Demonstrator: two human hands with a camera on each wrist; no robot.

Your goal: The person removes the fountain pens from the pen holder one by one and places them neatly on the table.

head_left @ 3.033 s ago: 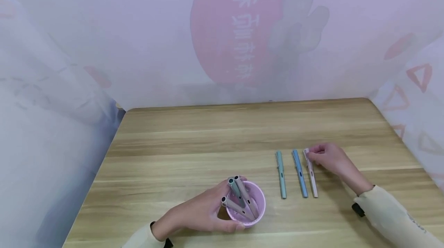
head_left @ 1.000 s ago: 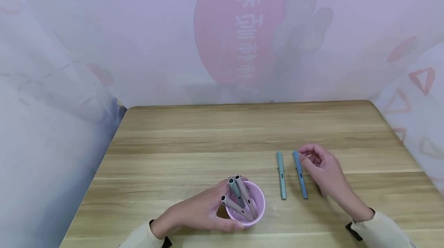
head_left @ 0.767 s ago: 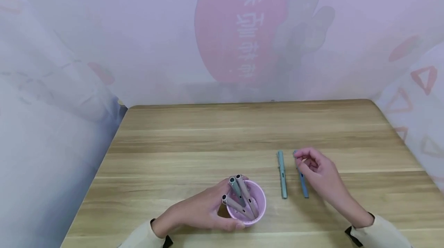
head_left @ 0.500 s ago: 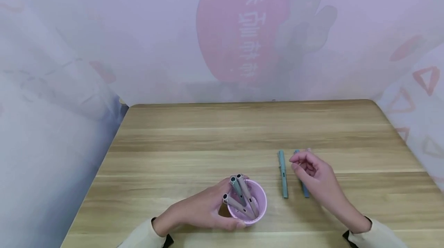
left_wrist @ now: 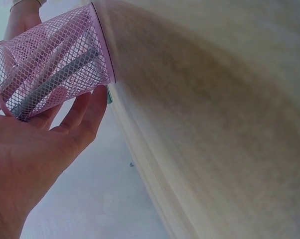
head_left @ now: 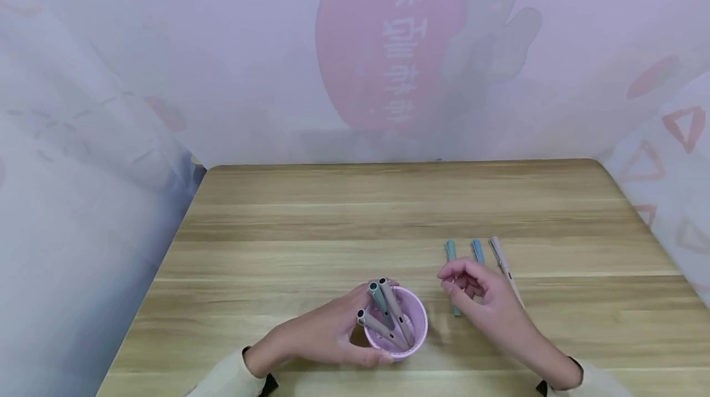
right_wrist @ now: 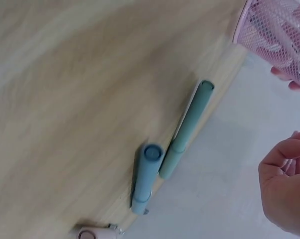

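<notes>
Presently, the left hand (head_left: 322,338) is seen wrapped round the pink mesh pen cup (head_left: 398,329), fingers and thumb curled against its wall; the cup stands upright on the wooden table (head_left: 344,224), near the front edge at about 6 o'clock from the table's centre. In the left wrist view the mesh wall (left_wrist: 50,59) is pressed by the fingers (left_wrist: 82,117). Three grey-brown pens (head_left: 385,317) are held in the cup, leaning toward 11 o'clock, caps up.

The right hand (head_left: 488,304) is noted at 3 o'clock of the cup, near it but apart, with fingers loosely curled and nothing held between them. In the right wrist view the same hand (right_wrist: 287,184) is seen empty, clear of the pens.

Three pens are laid side by side on the table at roughly 1 o'clock from the cup, each pointing toward 12 o'clock: a green pen (head_left: 450,250), a blue pen (head_left: 477,251) and a pale pink pen (head_left: 501,264). Their nearer ends are partly covered by the right hand. None is touched, as far as can be told.

On the translucent backdrop (head_left: 166,45) behind the table, a red oval (head_left: 355,45) bearing white characters is recorded; the writing appears mirrored and is not legible.
</notes>
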